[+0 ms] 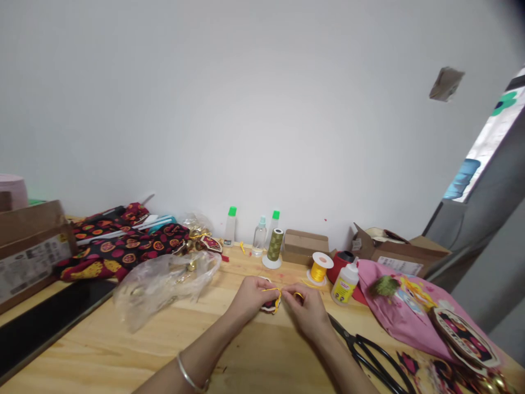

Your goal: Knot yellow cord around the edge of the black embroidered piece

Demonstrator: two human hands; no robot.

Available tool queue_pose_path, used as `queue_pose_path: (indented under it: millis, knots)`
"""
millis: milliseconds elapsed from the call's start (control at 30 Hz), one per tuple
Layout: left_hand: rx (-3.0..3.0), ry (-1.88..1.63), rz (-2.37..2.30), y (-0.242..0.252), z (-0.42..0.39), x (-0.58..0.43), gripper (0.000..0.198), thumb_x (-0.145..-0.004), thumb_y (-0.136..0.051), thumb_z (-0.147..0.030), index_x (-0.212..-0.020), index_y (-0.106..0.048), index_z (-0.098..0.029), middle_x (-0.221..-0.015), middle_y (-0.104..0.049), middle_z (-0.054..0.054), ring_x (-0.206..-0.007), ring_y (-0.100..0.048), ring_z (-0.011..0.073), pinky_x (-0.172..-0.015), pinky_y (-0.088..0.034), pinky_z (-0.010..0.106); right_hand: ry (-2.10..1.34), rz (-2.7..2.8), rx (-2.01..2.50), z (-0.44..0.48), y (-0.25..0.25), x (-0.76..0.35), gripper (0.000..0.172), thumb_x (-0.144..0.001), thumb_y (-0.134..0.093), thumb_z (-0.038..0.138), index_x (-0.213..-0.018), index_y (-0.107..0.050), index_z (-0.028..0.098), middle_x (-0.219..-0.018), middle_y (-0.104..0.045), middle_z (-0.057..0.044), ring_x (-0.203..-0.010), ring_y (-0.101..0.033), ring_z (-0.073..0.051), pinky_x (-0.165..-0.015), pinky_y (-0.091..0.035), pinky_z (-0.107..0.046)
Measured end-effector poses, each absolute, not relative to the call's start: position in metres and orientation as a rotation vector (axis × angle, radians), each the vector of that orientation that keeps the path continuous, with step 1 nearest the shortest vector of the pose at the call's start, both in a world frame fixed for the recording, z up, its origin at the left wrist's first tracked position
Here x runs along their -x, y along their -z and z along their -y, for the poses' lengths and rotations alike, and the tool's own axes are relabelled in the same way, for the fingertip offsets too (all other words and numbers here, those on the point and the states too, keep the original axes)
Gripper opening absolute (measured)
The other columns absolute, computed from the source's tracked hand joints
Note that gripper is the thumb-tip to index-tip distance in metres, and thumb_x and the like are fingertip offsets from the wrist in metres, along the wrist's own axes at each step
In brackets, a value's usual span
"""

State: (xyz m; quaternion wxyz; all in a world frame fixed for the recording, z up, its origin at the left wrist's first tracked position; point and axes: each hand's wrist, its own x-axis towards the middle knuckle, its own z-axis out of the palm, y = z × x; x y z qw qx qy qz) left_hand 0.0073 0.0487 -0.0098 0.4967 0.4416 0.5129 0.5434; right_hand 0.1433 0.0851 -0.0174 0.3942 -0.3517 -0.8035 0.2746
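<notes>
Near the middle of the wooden table, my left hand (250, 298) is closed around the edge of a small dark fabric piece with a white scalloped border (269, 308). A yellow cord (280, 300) runs over that piece and between my two hands. Fingers of my right hand (307, 311) are pinched on the cord, just right of the fabric piece. My left fingers cover much of the piece. Behind my right hand stands a spool of yellow cord (319, 269). Black-handled scissors (365, 350) lie to the right of my right forearm.
A green thread cone (275, 246), clear bottles (259, 238) and a small cardboard box (305, 247) stand along the wall. At right are a glue bottle (344, 283) and a pink cloth (394, 312). Leftward lie a plastic bag (164, 284), patterned fabric (127, 249) and a black panel (49, 317).
</notes>
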Motion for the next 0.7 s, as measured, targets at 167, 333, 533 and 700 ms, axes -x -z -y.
queue_pose_path:
  millis: [167,333,533,700]
  knots:
    - [-1.067,-1.324,-1.245,0.0119,-0.0496,-0.0066,0.021,-0.048,-0.065,-0.027,-0.054,-0.061,-0.007,-0.04,-0.054,-0.002,-0.037,-0.044,0.0078,-0.041,-0.034,0.02,-0.741,1.997,0.968,-0.0843,0.0205,-0.1423,0.021,-0.07,-0.045,0.028,-0.064,-0.06,0.014,-0.057,-0.057,-0.001,-0.051,-0.046,-0.011,-0.047,-0.034,-0.02]
    - [-1.108,-1.293,-1.22,0.0134,-0.0501,-0.0054,0.023,-0.049,-0.064,-0.029,-0.055,-0.061,-0.007,-0.041,-0.054,-0.002,-0.038,-0.045,0.0081,-0.042,-0.035,0.02,-1.014,1.876,0.936,-0.0791,0.0238,-0.1362,0.019,-0.072,-0.043,0.03,-0.062,-0.05,0.016,-0.049,-0.047,0.003,-0.044,-0.042,-0.009,-0.041,-0.032,-0.018]
    - [-1.13,-1.274,-1.214,0.0108,-0.0481,-0.0053,0.022,-0.051,-0.063,-0.03,-0.051,-0.059,-0.009,-0.04,-0.051,-0.003,-0.039,-0.044,0.0079,-0.042,-0.034,0.019,-1.087,1.814,0.88,-0.0781,0.0195,-0.1366,0.014,-0.068,-0.049,0.029,-0.07,-0.054,0.016,-0.055,-0.05,0.003,-0.048,-0.044,-0.009,-0.045,-0.035,-0.018]
    - [-1.13,-1.259,-1.221,0.0099,-0.0487,-0.0054,0.021,-0.051,-0.062,-0.029,-0.048,-0.058,-0.009,-0.037,-0.048,-0.004,-0.038,-0.042,0.008,-0.041,-0.032,0.019,-1.07,1.847,0.93,-0.0841,0.0217,-0.1405,0.022,-0.065,-0.054,0.034,-0.071,-0.063,0.015,-0.048,-0.053,0.0,-0.05,-0.049,-0.013,-0.048,-0.038,-0.022]
